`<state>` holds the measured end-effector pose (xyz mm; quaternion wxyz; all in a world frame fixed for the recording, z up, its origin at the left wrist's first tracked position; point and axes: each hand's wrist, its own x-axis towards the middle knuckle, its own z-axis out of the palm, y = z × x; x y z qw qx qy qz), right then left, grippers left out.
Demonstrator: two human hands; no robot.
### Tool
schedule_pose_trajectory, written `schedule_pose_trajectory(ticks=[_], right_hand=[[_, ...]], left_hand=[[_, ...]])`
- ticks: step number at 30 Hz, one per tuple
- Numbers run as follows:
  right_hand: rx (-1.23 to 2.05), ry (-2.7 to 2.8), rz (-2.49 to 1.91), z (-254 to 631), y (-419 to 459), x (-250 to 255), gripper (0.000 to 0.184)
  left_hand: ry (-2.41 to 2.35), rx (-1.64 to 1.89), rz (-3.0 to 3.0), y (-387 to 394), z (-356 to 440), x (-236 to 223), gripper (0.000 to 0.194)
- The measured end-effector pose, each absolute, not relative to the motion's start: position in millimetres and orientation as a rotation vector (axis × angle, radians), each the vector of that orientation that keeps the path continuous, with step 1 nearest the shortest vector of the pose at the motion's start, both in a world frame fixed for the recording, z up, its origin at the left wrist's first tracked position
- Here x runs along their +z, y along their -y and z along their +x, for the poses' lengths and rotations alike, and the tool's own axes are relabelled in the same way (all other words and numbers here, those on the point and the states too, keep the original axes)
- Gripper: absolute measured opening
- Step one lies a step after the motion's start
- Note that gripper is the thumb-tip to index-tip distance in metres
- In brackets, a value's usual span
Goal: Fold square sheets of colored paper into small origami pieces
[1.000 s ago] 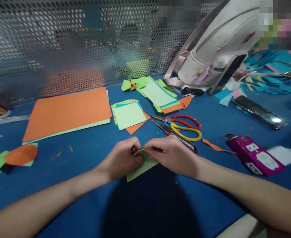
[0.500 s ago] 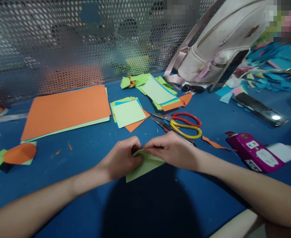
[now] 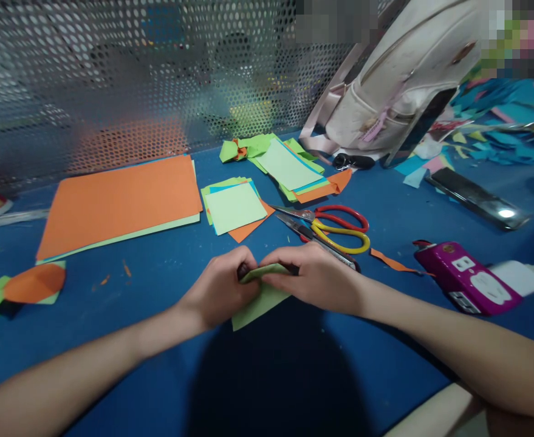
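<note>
Between my two hands is a piece of light green paper [image 3: 260,304], its upper edge bent over and its lower left corner pointing toward me. My left hand [image 3: 225,280] is closed on the paper's left part, thumb on the near side. My right hand [image 3: 314,276] pinches the upper right part, its fingertips touching or nearly touching those of the left. The fingers hide much of the fold. Just beyond my right hand lie scissors [image 3: 339,227] with red and yellow handles and a dark cutter knife [image 3: 339,252].
Behind my hands are small square papers [image 3: 234,208], stacked green strips [image 3: 289,165] and large orange sheets [image 3: 121,203]. Cut paper shapes [image 3: 34,284] lie at left. On the right are a purple device [image 3: 467,276], a phone [image 3: 479,197] and a backpack [image 3: 398,79] against the perforated metal panel [image 3: 112,79].
The fingers of my right hand have slid slightly left and the paper's upper edge is now bent up more between both hands. Everything else has stayed put.
</note>
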<state>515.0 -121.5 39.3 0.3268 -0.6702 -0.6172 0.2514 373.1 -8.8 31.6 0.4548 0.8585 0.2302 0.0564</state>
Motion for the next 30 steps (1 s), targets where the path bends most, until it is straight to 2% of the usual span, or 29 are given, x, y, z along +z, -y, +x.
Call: schedule_pose_trajectory(ticks=[6,11,20,30], right_hand=[[0.534,1.664,-1.733,514.4,122.9,34.9,0.019],[0.47,1.722,-1.74,520.0,123.4,32.8,0.019],[0.362,1.833,-1.744,517.3,124.0,34.0,0.019],[0.351,1.986,-1.772,508.8,126.7,34.4,0.025]], left_hand=[[-0.532,0.114,2.021,4.9,373.6,32.8,0.003],[-0.466,0.03,2.083,-4.5,372.6,36.4,0.013],[-0.379,0.179,2.342,-1.1,370.7,41.2,0.017],[-0.487,0.131,2.364,5.7,373.3,41.3,0.01]])
